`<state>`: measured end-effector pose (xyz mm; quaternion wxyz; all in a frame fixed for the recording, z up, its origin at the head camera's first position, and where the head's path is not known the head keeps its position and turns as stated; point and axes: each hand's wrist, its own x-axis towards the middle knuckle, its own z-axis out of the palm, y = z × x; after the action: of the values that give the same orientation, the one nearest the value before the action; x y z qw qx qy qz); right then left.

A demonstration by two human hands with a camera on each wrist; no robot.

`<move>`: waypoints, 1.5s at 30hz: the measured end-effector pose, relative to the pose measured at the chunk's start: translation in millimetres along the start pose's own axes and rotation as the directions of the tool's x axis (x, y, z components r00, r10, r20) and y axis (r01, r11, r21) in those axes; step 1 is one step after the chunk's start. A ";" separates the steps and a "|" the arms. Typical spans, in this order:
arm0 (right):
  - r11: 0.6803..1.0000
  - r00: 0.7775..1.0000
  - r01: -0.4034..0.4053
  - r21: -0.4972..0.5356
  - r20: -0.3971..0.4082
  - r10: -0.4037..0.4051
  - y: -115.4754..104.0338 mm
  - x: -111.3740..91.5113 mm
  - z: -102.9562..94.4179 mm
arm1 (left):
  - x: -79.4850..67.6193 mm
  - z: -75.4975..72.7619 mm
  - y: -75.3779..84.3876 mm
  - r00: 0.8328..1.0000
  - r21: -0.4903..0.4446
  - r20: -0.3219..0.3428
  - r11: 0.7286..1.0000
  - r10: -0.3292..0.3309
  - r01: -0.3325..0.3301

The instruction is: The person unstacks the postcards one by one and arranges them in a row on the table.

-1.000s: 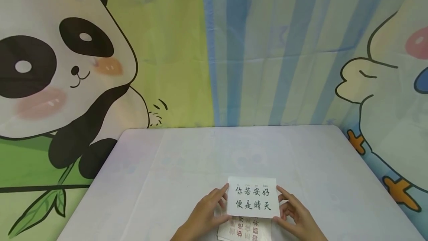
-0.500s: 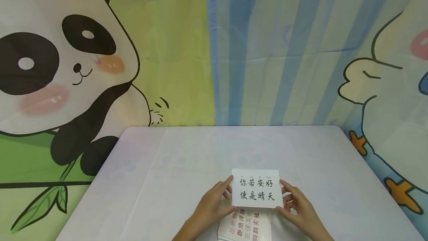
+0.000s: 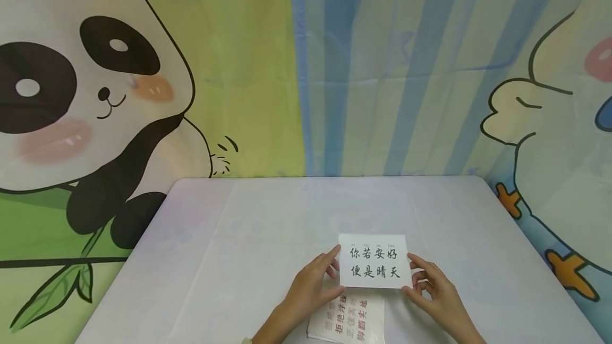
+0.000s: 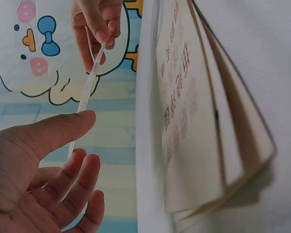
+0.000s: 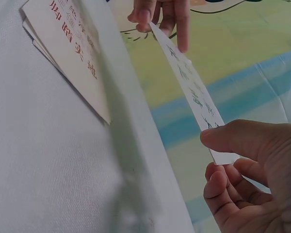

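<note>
A small white card (image 3: 374, 261) with two lines of black Chinese characters is held up near the front of the table, its printed side toward the head camera. My left hand (image 3: 313, 285) pinches its left edge between thumb and fingers. At the right edge, my right hand (image 3: 436, 293) grips it the same way, the thumb (image 5: 233, 138) lying over the printed face in the right wrist view. Below the card lies a thin booklet or paper stack (image 3: 356, 320) with red and grey characters, partly hidden by the card. Its loose layers (image 4: 191, 145) fan apart in the left wrist view.
A pale white table (image 3: 268, 211) spreads out behind and beside the hands. Cloth with a cartoon panda (image 3: 110, 94) closes off the left and back. Another white cartoon figure (image 3: 564, 174) covers the cloth on the right.
Both hands have raised the card and shifted it a little to the right, uncovering more of the booklet underneath. The grip at both edges stays the same.
</note>
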<state>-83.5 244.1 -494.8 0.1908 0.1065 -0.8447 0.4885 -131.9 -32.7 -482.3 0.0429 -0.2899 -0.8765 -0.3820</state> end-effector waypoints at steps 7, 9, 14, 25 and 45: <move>0.999 0.998 -0.005 0.033 -0.057 0.007 3.5 1.9 -9.4 | 16.4 4.1 7.1 1.000 0.002 -0.022 1.000 0.018 -0.018; 0.999 0.997 -0.027 0.030 -0.069 0.029 5.0 2.5 -10.6 | 20.6 5.0 9.5 1.000 0.002 -0.021 1.000 0.013 -0.013; 0.997 0.993 -0.076 -0.002 -0.092 0.076 7.7 4.2 -15.8 | 28.6 9.6 16.2 1.000 0.006 -0.017 1.000 0.003 -0.003; 0.985 0.981 -0.166 -0.050 -0.113 0.160 11.9 7.5 -28.2 | 38.7 22.9 32.0 0.994 0.016 -0.098 0.999 -0.045 0.047; 0.827 0.812 -0.562 0.007 -0.186 0.553 24.4 12.1 -50.4 | 64.0 48.2 48.3 0.997 -0.096 -0.047 0.993 -0.067 0.062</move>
<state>-92.4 300.0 -486.1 0.1172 -0.1947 -0.8296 0.5099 -151.7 57.2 -466.0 0.0385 -0.2534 -0.8649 -0.4315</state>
